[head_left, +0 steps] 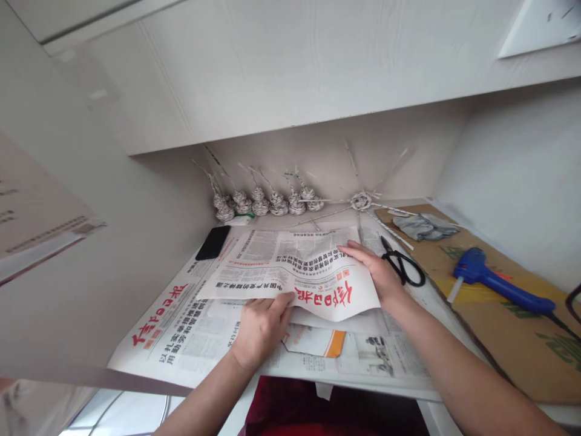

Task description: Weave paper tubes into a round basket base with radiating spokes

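A folded newspaper sheet with red title characters lies before me, its near edge curling up. My left hand is closed on that near edge, its fingers bent over the paper. At the sheet's right edge my right hand rests with the fingers stretched out and together; its thumb is hidden. Below the sheet, more newspaper covers the worktop, and an orange-and-white card shows partly. Black-handled scissors lie just right of my right hand.
Several woven paper gourd shapes line the back wall beside a round woven piece with spread paper strips. A black phone lies left. Gloves and a blue glue gun lie on cardboard. A cabinet overhangs the back.
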Demonstrator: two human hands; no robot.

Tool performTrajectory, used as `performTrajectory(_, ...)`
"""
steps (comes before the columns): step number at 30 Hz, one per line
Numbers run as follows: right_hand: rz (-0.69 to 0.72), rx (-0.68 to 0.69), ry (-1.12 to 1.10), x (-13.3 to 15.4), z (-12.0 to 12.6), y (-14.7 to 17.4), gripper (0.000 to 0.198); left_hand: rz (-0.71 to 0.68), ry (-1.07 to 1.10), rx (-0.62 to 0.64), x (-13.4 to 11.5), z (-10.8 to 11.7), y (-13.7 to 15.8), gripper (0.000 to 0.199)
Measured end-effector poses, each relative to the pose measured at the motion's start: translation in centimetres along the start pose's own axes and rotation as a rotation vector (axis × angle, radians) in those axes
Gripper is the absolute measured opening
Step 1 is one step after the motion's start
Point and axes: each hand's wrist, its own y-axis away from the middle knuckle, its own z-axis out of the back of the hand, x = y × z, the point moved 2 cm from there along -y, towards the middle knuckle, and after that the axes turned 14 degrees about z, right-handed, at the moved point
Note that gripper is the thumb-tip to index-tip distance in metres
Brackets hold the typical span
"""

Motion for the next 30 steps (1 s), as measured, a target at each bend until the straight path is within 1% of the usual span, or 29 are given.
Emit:
performTrajectory(3, 0.050, -0.015, 0.042, -0.2, 0.2, 0.0, 0.041, 0.026, -0.005, 0.009, -0.1, -0.5, -0.8, 0.014)
performTrajectory(6, 0.136, 0.007, 0.197, -0.1, 0.6, 0.2, 0.055, 0.040, -0.028, 0.046, 0.0, -1.0, -1.4, 0.015)
performTrajectory(9, 0.179, 0.019, 0.318, 0.4, 1.0, 0.3, 0.065, 0.067, -0.057, 0.087, 0.1, -1.4, -2.4, 0.015)
performTrajectory(11, 0.182, 0.017, 0.362, 0.7, 1.0, 0.3, 0.070, 0.098, -0.079, 0.129, 0.1, -1.7, -3.3, 0.015)
performTrajectory(15, 0.147, -0.023, 0.389, 0.6, 0.8, 0.1, 0.073, 0.144, -0.136, 0.220, 0.0, -2.2, -5.6, 0.019)
performTrajectory(19, 0.095, -0.076, 0.382, 0.2, 0.8, -0.2, 0.071, 0.186, -0.169, 0.240, -0.4, -2.6, -7.6, 0.019)
performTrajectory(21, 0.069, -0.104, 0.366, 0.3, 1.0, -0.3, 0.066, 0.187, -0.167, 0.202, -0.6, -2.2, -8.0, 0.019)
performTrajectory(23, 0.085, -0.127, 0.341, 0.8, 1.3, -0.4, 0.056, 0.164, -0.158, 0.123, -0.6, -1.1, -7.9, 0.019)
performTrajectory(26, 0.160, -0.190, 0.318, 2.1, 1.7, -0.4, 0.044, 0.092, -0.107, -0.033, -0.6, 1.5, -7.4, 0.018)
performTrajectory(29, 0.164, -0.274, 0.307, 3.1, 2.0, -0.4, 0.045, 0.053, -0.038, -0.175, -0.3, 4.4, -7.1, 0.016)
performTrajectory(30, 0.149, -0.290, 0.306, 3.1, 2.0, -0.4, 0.046, 0.058, -0.020, -0.196, -0.1, 5.1, -7.2, 0.016)
